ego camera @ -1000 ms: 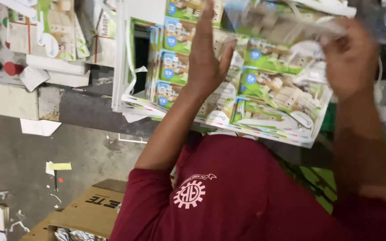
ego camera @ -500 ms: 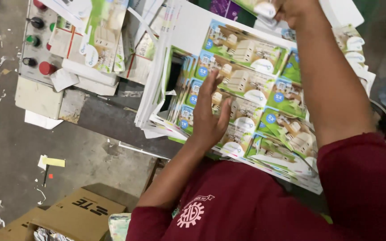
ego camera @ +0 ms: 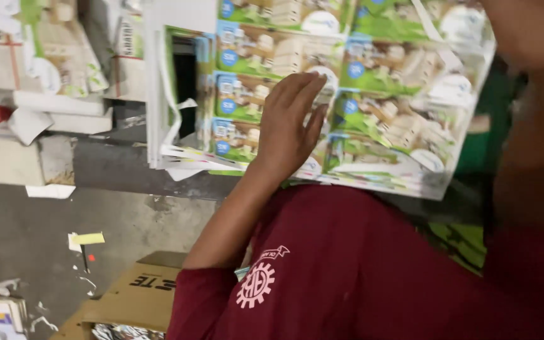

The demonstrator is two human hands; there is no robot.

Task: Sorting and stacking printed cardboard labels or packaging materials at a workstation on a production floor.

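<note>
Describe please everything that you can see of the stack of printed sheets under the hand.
The stack of printed sheets is a thick pile of glossy-looking paper or thin card. The top sheet shows a grid of repeated green and blue panels with pale box-like pictures and white ovals. The pile lies flat on a work surface, its white edges slightly uneven at the left side. The left hand rests on it, palm down, fingers spread. The right arm crosses the right side, blurred.

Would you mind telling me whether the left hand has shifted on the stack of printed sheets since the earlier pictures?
Cannot tell for sure: the camera itself moved. The left hand lies flat on the stack of printed sheets, near its left half, much as before.
</note>
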